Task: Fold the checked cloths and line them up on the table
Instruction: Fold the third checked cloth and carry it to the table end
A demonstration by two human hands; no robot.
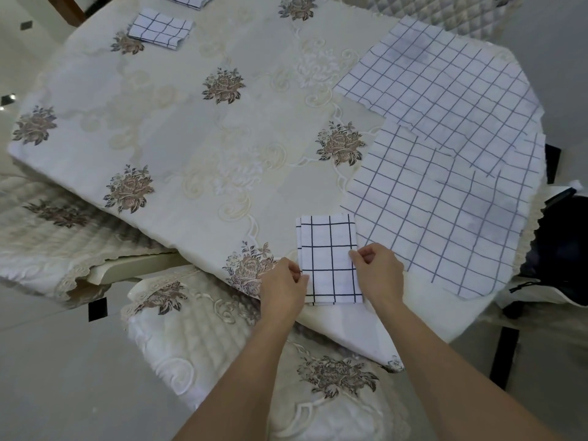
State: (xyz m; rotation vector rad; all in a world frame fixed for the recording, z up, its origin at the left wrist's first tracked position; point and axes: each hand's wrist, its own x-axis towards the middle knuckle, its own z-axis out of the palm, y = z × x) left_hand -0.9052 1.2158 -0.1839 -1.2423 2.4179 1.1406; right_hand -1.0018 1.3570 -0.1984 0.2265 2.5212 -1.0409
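A folded white cloth with dark checks (327,259) lies at the near edge of the table (178,128). My left hand (281,286) pinches its left edge and my right hand (377,270) pinches its right edge. Two unfolded checked cloths lie flat at the right, one nearer (439,214) and one farther (445,87), overlapping. At the far left rests a folded checked cloth (160,28), and part of another folded cloth (187,0) shows at the top edge.
The table carries a cream cloth with brown rose motifs. Quilted chair covers sit below the near edge (254,361), at the left (57,224) and at the far right (429,11). A dark bag (560,237) stands by the right edge.
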